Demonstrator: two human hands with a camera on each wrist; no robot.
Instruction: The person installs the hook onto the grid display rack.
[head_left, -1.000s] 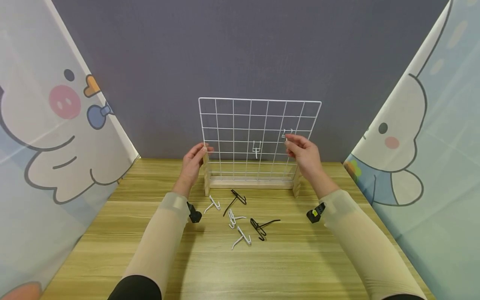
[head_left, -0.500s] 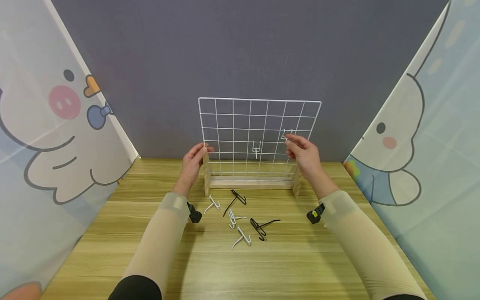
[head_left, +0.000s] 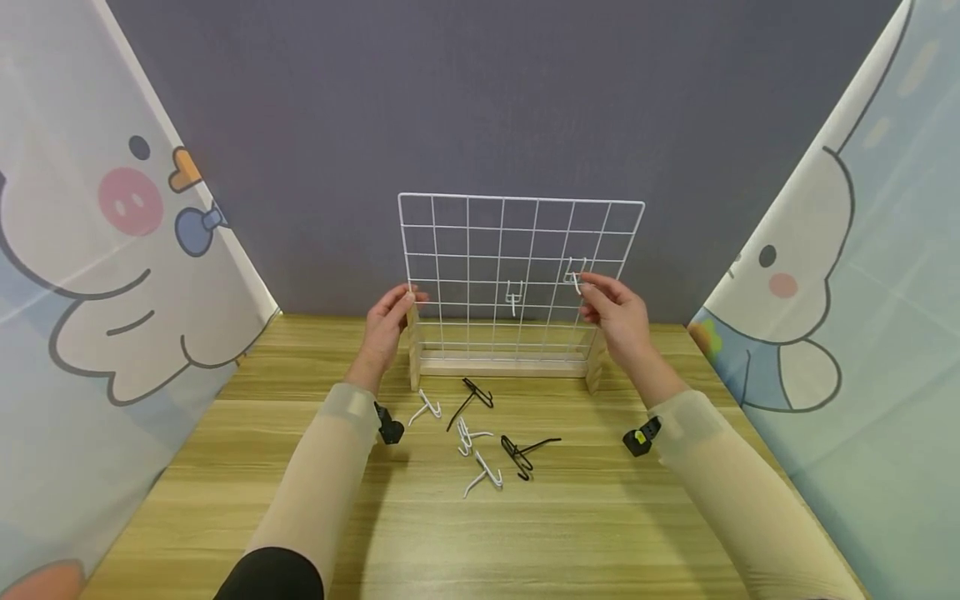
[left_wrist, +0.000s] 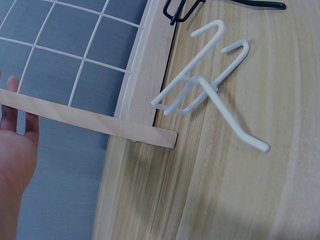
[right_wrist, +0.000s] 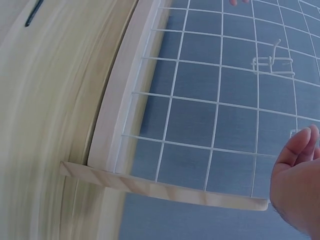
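A white wire grid panel stands upright in a wooden stand. My left hand grips the stand's left post by the panel's edge, thumb in front and fingers behind. On the grid's right part hangs a white double hook, its prong pointing forward. Beside that prong is my right hand, thumb and index slightly apart and holding nothing visible. Lower and nearer the middle hangs another white hook. The right wrist view shows my right hand hiding most of the nearer hook.
Several loose hooks lie on the wooden table before the stand. They include white hooks and two black ones, a black hook nearer me and a black hook by the stand. A grey wall rises behind.
My right hand has drawn slightly right and down from the upper hook's prong, which now shows more fully. The left hand keeps its grip on the post.
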